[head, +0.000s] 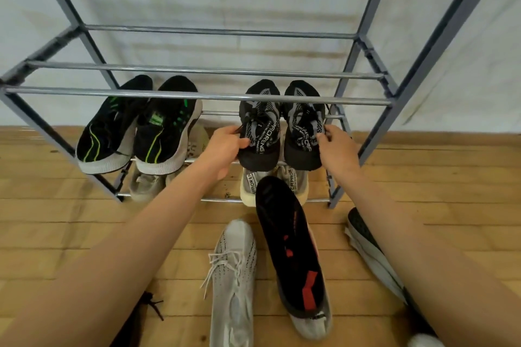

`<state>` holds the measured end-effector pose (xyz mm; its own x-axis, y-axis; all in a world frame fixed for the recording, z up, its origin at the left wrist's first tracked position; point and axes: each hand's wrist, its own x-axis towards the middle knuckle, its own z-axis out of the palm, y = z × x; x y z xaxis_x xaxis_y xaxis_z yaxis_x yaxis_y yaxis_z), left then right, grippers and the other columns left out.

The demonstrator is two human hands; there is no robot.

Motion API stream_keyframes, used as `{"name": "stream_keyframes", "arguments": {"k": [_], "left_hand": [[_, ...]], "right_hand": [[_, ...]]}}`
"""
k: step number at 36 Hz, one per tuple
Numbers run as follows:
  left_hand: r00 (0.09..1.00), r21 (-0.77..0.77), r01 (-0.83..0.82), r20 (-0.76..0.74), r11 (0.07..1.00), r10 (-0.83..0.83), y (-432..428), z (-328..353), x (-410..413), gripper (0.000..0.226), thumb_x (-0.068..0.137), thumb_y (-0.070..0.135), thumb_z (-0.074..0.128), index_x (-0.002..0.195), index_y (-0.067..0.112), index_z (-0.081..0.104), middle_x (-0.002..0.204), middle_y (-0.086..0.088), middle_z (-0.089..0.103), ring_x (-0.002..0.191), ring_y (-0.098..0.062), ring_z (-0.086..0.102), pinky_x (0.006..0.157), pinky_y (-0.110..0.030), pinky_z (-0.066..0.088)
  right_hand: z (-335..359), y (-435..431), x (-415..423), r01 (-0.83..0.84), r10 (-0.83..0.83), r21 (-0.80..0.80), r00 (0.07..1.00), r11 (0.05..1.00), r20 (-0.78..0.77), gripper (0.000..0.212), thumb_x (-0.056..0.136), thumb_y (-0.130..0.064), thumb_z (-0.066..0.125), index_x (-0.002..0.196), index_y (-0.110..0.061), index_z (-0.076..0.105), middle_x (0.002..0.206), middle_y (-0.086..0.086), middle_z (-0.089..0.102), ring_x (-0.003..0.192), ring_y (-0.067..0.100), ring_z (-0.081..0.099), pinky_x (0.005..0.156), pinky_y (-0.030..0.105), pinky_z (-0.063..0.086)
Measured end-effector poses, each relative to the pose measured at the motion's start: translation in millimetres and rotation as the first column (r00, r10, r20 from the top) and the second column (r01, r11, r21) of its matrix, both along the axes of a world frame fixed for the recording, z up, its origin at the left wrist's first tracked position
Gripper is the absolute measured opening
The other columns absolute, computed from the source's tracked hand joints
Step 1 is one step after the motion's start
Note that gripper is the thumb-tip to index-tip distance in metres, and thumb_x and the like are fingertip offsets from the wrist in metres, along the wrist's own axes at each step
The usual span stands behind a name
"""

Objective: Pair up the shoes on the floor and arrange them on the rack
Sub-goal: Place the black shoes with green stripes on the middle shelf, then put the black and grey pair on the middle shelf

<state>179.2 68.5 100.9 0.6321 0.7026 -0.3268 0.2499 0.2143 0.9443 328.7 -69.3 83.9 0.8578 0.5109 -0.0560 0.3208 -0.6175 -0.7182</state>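
Loose white shoe (234,276) and red-marked black shoe (293,251) lying on floor (70,228), left hand (225,146) and right hand (337,149) each gripping one black shoe of pair (279,124) on rack (197,96)

Beige shoes (146,186) half hidden under black-green pair (141,127) — right forearm (423,256) covers grey-soled shoe (366,245).

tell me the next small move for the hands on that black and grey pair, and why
Probably let go and withdraw both hands. The left hand and right hand each grip one shoe of the black and grey pair, which already sits side by side on the rack beside the black and green pair. A white shoe and a black and red shoe wait on the floor.
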Motion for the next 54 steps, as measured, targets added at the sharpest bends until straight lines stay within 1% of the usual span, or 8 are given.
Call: {"name": "stream_keyframes", "arguments": {"k": [12,22,28,32,38,43,47,54], "left_hand": [[0.997,0.093,-0.016,-0.074,0.996,0.023,-1,-17,8,0.038,0.095,0.007,0.045,0.134,0.01,0.046,0.122,-0.01,0.06,0.108,-0.022,0.059,0.088,-0.034,0.05],[0.992,0.41,0.001,-0.114,0.912,0.05,-30,-23,-1,0.036,0.098,0.012,0.036,0.133,0.012,0.047,0.131,-0.01,0.053,0.12,-0.021,0.05,0.106,-0.04,0.04],[0.989,0.716,0.042,-0.129,0.696,0.072,-84,-27,-16,0.056,0.09,0.004,0.053,0.142,0.005,0.032,0.148,-0.013,0.023,0.14,-0.024,0.019,0.117,-0.035,0.018],[0.982,0.842,0.173,-0.108,0.511,-0.153,-137,-34,-15,0.048,0.085,0.001,0.055,0.132,0.005,0.044,0.141,-0.012,0.033,0.136,-0.022,0.025,0.113,-0.018,0.011],[0.814,0.73,0.538,-0.32,0.421,-0.484,-196,-66,5,0.044,0.089,0.006,0.048,0.133,0.013,0.044,0.139,-0.002,0.037,0.132,-0.015,0.031,0.108,-0.02,0.022],[0.605,0.441,0.795,-0.52,0.418,-0.603,-217,-100,24,0.046,0.09,0.009,0.048,0.135,0.014,0.04,0.139,-0.004,0.034,0.125,-0.023,0.04,0.102,-0.033,0.037],[0.526,0.248,0.839,-0.595,0.484,-0.607,-224,-123,44,0.054,0.09,0.012,0.05,0.141,0.016,0.032,0.143,-0.006,0.03,0.124,-0.026,0.042,0.099,-0.033,0.038],[0.528,0.144,0.81,-0.6,0.568,-0.6,-224,-145,84,0.07,0.09,0.015,0.049,0.15,0.014,0.012,0.156,-0.01,0.012,0.139,-0.029,0.025,0.111,-0.04,0.031]], "right_hand": [[-4,3,-3,-0.031,0.031,-0.002,0.998,1.0,-0.05,0.05,0.101,-0.036,0.031,0.147,-0.017,0.026,0.142,0.011,0.044,0.124,0.028,0.047,0.086,0.033,0.037],[-5,-13,-11,-0.132,0.131,0.025,0.991,0.991,0.025,0.059,0.098,-0.03,0.044,0.149,-0.017,0.017,0.155,0.007,0.024,0.141,0.023,0.027,0.113,0.04,0.028],[-10,-66,-33,-0.258,0.214,0.112,0.927,0.96,0.309,0.057,0.094,-0.018,0.051,0.146,-0.018,0.026,0.146,0.005,0.037,0.135,0.018,0.034,0.109,0.028,0.029],[-26,-113,-41,-0.284,0.228,0.074,0.878,0.956,0.421,0.054,0.092,-0.01,0.052,0.142,-0.015,0.033,0.133,0.007,0.049,0.119,0.017,0.049,0.094,0.019,0.036],[-63,-178,-27,-0.135,0.118,0.026,0.929,0.99,0.35,0.05,0.091,-0.009,0.052,0.139,-0.012,0.038,0.125,0.008,0.052,0.115,0.019,0.049,0.092,0.018,0.032],[-93,-213,6,0.018,0.027,-0.315,0.99,0.949,0.136,0.058,0.089,-0.018,0.058,0.141,-0.008,0.033,0.138,0.016,0.039,0.127,0.032,0.036,0.107,0.04,0.031],[-111,-230,25,-0.044,0.021,-0.558,0.999,0.829,-0.048,0.083,0.079,-0.04,0.069,0.143,-0.012,0.025,0.143,0.017,0.032,0.133,0.036,0.025,0.107,0.05,0.031],[-132,-231,41,-0.223,0.082,-0.615,0.965,0.757,-0.248,0.103,0.068,-0.05,0.075,0.146,-0.022,0.013,0.147,0.015,0.028,0.135,0.038,0.027,0.107,0.057,0.029]]}}
